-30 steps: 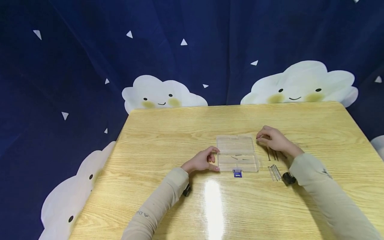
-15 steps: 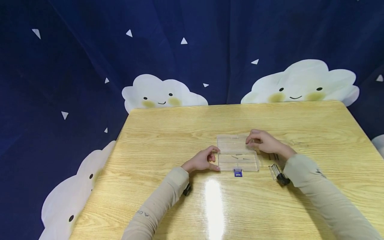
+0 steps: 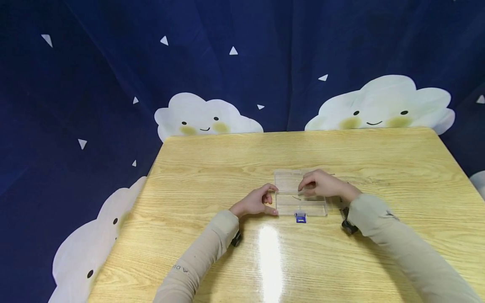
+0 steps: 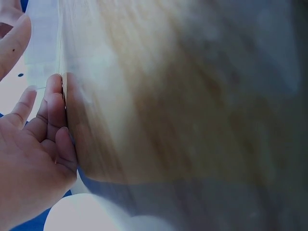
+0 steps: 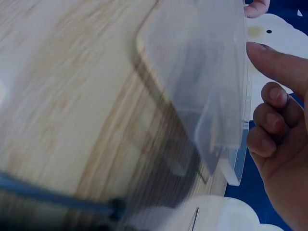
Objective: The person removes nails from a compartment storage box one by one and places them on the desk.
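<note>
A clear plastic box (image 3: 288, 209) lies open on the table, its lid (image 3: 286, 181) folded back and a blue latch (image 3: 301, 218) at the front. My left hand (image 3: 254, 203) grips the box's left side between thumb and fingers. Over the far compartment and hinge hovers my right hand (image 3: 320, 184), thumb and forefinger brought close together. Whether a nail is between those tips is too small to see. One thin nail (image 3: 297, 198) shows inside the box. In the right wrist view, the right hand (image 5: 288, 144) has its other fingers curled beside the clear wall (image 5: 207, 72).
To the right of the box, loose nails (image 3: 341, 200) lie on the wooden table (image 3: 212, 168), partly hidden by my right forearm. A nail (image 5: 194, 219) also shows in the right wrist view. A dark blue curtain (image 3: 235, 75) with clouds hangs behind.
My right hand has moved left and nearer, from beside the loose nails to above the box, and now covers part of its contents. The left hand has stayed on the box.
</note>
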`<state>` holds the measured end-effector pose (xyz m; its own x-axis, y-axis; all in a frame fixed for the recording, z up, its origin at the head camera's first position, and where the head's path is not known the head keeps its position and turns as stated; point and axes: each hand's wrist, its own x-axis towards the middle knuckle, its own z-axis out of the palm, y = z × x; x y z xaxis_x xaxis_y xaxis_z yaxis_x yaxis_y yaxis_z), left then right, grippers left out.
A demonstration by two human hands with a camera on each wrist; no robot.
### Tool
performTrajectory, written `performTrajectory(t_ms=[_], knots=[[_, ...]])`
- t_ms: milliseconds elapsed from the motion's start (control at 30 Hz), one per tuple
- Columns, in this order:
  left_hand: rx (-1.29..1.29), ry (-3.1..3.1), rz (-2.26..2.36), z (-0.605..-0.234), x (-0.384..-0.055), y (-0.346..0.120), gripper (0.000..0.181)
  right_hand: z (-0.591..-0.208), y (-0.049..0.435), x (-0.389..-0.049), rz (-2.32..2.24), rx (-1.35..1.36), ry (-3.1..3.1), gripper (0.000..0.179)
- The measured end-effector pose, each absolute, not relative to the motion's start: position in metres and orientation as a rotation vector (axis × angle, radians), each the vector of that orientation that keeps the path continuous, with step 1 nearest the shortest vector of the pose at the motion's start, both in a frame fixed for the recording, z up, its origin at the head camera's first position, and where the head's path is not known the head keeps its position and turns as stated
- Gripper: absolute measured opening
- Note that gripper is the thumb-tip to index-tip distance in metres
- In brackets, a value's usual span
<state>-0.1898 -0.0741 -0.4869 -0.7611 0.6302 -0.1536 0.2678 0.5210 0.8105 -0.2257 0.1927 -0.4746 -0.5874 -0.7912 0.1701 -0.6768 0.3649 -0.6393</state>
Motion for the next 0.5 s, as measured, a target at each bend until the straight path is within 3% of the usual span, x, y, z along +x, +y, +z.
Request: performTrajectory(t_ms=[233,500], knots=[[0.747,2.322,1.151,-0.4884,-0.191,-0.075,0.06,-0.4795,0.1831,-0.2303,-0.972,-1.273,2.372,0.019],[0.735,2.326,1.136,-0.4894,-0.1914,-0.0741,0.06,-0.4825,0.1845,-0.2312,-0.897,-1.434,2.383,0.027]])
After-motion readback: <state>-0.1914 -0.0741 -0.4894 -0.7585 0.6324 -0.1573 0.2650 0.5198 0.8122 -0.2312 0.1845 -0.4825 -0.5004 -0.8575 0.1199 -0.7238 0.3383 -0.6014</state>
